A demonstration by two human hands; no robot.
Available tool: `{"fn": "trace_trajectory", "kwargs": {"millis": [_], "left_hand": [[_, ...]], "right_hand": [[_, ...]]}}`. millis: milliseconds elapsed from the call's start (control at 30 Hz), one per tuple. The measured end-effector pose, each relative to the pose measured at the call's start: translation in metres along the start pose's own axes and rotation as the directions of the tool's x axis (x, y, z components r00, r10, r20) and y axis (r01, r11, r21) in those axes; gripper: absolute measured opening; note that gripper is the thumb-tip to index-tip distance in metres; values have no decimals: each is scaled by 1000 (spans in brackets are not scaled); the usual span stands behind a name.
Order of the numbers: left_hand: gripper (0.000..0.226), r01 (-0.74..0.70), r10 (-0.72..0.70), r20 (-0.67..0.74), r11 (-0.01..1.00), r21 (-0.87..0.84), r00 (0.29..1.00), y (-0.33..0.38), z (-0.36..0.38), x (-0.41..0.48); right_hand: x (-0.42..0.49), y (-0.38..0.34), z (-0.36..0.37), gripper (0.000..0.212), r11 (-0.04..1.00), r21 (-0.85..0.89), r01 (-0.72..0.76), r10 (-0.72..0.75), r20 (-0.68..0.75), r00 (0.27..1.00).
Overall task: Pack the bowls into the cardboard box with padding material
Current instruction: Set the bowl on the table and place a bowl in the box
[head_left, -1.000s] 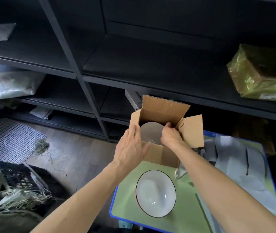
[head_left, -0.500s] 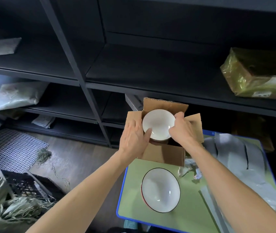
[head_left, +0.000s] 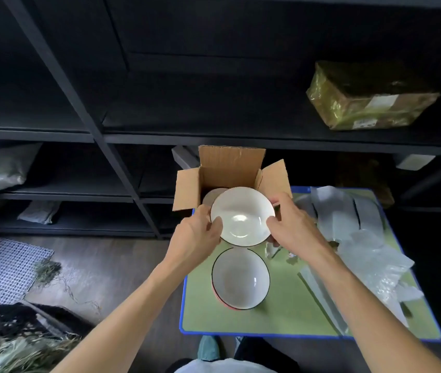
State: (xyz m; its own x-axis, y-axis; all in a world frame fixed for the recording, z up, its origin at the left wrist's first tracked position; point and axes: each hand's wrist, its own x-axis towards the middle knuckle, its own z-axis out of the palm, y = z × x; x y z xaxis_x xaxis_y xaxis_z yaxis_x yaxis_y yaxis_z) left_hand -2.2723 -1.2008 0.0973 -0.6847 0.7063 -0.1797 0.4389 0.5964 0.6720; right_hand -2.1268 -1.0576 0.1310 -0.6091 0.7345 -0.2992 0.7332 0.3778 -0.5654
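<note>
I hold a white bowl with a dark rim (head_left: 242,216) in the air, in front of the open cardboard box (head_left: 228,168). My left hand (head_left: 196,235) grips its left rim and my right hand (head_left: 292,224) grips its right rim. A second white bowl with a red outside (head_left: 240,278) sits on the green table (head_left: 281,313) just below the held one. Something round and brownish (head_left: 212,196) shows inside the box behind the held bowl. Sheets of white padding material (head_left: 370,254) lie on the right of the table.
Dark metal shelving (head_left: 101,135) stands behind the table, with a parcel in yellow wrap (head_left: 370,95) on it. A white mesh mat (head_left: 4,267) and a black crate with dry grass (head_left: 17,324) lie on the floor at left.
Both hands have lifted the bowl up out of the box and drawn it toward me, over the bowl on the table. The view has shifted with my head.
</note>
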Motion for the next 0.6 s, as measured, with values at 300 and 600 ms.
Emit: {"fn": "trace_trajectory", "kwargs": {"millis": [300, 600], "left_hand": [[15, 12, -21, 117, 997, 82, 993, -37, 35, -65], [18, -32, -5, 164, 975, 219, 986, -55, 56, -79]], "right_hand": [[-58, 41, 41, 31, 999, -52, -13, 18, 114, 993], [-67, 57, 72, 33, 997, -69, -16, 23, 108, 994]]}}
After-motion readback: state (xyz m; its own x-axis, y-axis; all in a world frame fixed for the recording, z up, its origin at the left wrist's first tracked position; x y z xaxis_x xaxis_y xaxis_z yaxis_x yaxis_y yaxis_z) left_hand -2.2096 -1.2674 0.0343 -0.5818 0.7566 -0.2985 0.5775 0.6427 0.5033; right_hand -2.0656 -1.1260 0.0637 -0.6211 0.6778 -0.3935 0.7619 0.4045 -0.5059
